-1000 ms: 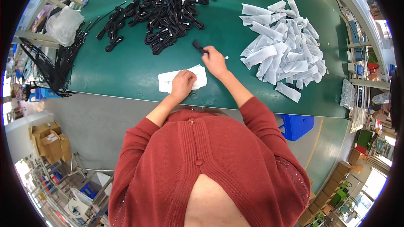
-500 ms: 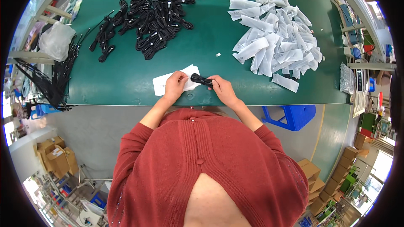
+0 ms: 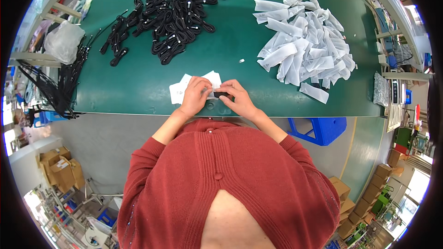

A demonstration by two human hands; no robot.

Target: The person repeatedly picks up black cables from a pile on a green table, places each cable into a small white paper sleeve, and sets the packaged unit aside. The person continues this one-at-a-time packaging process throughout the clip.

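The desk (image 3: 138,87) is dark green, the cables (image 3: 175,20) black, the pouches (image 3: 304,46) milky white. The sweater (image 3: 184,166) is brick red, with glittering dots lining its sleeves (image 3: 307,170); the stool (image 3: 325,131) bright blue, boxes (image 3: 64,174) brown, floor (image 3: 108,143) grey.

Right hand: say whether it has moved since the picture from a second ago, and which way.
Yes. Judged against the green table, the right hand has moved toward the table's near edge, now close beside the left hand.

Workshop or factory floor — big green worktable (image 3: 138,80) heaped with coiled black cables (image 3: 177,18) and thin white pouches (image 3: 304,41). Rack frames (image 3: 406,76) at both ends, cardboard cartons (image 3: 369,191) stacked nearby — plus a yellow line (image 3: 349,147) on the grey floor (image 3: 115,145).
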